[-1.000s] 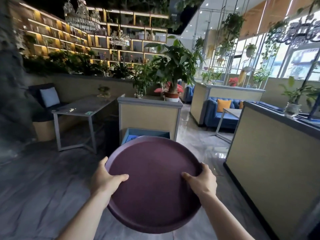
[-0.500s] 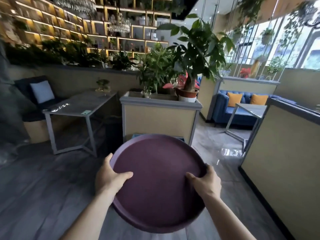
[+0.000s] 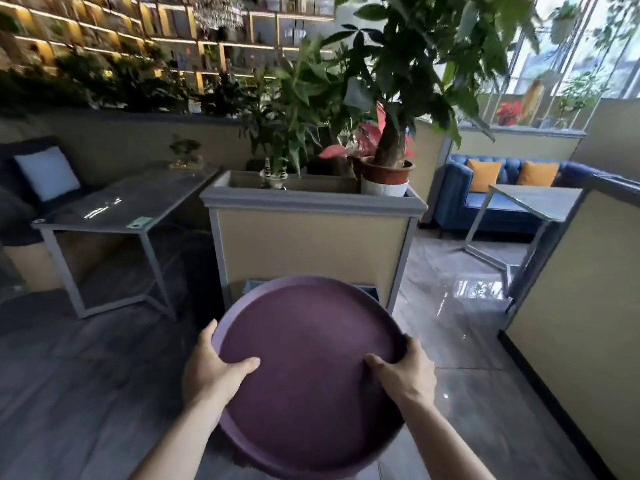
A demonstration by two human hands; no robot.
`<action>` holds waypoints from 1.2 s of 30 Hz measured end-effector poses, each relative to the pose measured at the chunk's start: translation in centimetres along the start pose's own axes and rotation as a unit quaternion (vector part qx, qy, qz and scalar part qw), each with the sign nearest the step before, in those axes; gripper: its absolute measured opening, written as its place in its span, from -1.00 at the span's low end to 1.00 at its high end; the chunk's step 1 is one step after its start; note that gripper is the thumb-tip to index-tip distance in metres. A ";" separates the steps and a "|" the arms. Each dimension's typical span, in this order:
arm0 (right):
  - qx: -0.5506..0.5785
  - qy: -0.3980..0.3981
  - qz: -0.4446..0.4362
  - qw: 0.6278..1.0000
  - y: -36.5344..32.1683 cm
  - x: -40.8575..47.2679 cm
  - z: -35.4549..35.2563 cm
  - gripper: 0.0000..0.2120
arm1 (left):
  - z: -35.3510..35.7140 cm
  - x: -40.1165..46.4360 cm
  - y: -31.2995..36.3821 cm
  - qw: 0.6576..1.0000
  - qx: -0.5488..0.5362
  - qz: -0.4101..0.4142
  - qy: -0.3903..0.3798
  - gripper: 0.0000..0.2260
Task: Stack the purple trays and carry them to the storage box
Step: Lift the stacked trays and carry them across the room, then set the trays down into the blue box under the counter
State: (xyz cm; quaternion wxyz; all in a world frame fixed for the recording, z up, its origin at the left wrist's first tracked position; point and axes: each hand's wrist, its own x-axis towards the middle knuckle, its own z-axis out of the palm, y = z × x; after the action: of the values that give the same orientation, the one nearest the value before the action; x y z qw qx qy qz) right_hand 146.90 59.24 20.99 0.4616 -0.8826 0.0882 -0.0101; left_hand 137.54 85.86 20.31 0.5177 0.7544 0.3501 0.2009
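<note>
My left hand (image 3: pixel 213 372) and right hand (image 3: pixel 407 374) clamp purple trays (image 3: pixel 308 368) at opposite rims; blue box (image 3: pixel 369 292) straight ahead, frame centre, behind far rim.

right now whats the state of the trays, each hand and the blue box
purple trays: held level in the air, empty
left hand: gripping the left rim, thumb on top
right hand: gripping the right rim, thumb on top
blue box: on the floor, mostly hidden behind the trays
</note>
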 end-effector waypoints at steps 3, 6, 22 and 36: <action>-0.014 -0.019 0.011 1.000 0.2 5.9 1.9 -0.35 | 3.9 4.2 0.0 1.000 0.019 -0.018 0.010 0.00; -0.024 -0.032 0.016 0.999 0.5 10.7 3.7 -0.33 | 7.4 7.7 -0.5 0.998 0.042 -0.036 0.017 0.03; -0.112 -0.101 0.096 0.984 7.1 21.7 15.3 -0.19 | 17.1 18.4 -10.0 0.974 0.145 -0.174 -0.019 -0.05; -0.203 -0.101 0.135 0.965 9.7 27.2 23.2 -0.10 | 22.6 25.5 -14.7 0.957 0.239 -0.157 -0.045 -0.03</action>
State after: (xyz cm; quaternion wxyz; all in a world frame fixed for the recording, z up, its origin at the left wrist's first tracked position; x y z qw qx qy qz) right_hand 174.52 68.22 -1.97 0.2766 -0.9341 0.1598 0.1593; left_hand 165.09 93.42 -3.46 0.3627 0.8001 0.4777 -0.0067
